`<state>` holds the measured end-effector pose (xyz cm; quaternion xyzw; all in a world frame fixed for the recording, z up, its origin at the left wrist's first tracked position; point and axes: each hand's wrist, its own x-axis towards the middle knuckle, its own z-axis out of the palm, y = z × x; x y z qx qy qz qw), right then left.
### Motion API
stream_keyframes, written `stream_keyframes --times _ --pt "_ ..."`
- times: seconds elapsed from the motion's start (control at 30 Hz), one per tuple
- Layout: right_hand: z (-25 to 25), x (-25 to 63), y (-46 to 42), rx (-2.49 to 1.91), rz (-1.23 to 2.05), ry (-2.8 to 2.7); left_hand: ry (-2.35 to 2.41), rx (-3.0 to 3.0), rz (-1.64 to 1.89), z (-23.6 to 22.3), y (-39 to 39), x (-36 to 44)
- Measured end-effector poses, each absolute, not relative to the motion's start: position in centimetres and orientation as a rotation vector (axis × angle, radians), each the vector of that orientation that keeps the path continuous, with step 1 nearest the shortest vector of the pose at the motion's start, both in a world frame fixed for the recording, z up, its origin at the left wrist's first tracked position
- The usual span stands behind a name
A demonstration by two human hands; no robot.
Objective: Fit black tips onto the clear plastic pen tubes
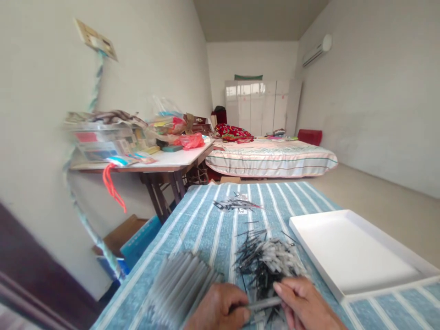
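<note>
Both my hands meet at the bottom edge over a blue striped cloth (206,220). My left hand (220,309) is closed, pinching one end of a thin grey tube (264,303). My right hand (304,306) holds the tube's other end between thumb and fingers. Just beyond them lies a heap of thin black sticks and pale tubes (268,261). A row of grey tubes (178,288), blurred, lies to the left of my left hand. A smaller bunch of black sticks (235,204) rests farther up the cloth.
A shallow white tray (350,250) sits on the cloth at the right. A cluttered white table (172,158) stands against the left wall, a bed (271,158) behind it, white wardrobes (261,105) at the far wall. A dark wooden edge (30,266) is at lower left.
</note>
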<state>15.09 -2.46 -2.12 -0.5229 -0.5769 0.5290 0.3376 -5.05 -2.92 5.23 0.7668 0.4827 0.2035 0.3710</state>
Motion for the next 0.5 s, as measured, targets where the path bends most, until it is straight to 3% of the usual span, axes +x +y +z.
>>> stream_keyframes --times 0.33,0.5 --pt "-4.3 13.9 -4.6 -1.314 1.484 -0.992 0.667 0.816 1.189 1.1 -3.2 -3.6" --pt "-4.8 13.4 -5.1 -1.301 1.498 -0.959 0.635 0.699 1.144 -0.3 -3.5 -1.0"
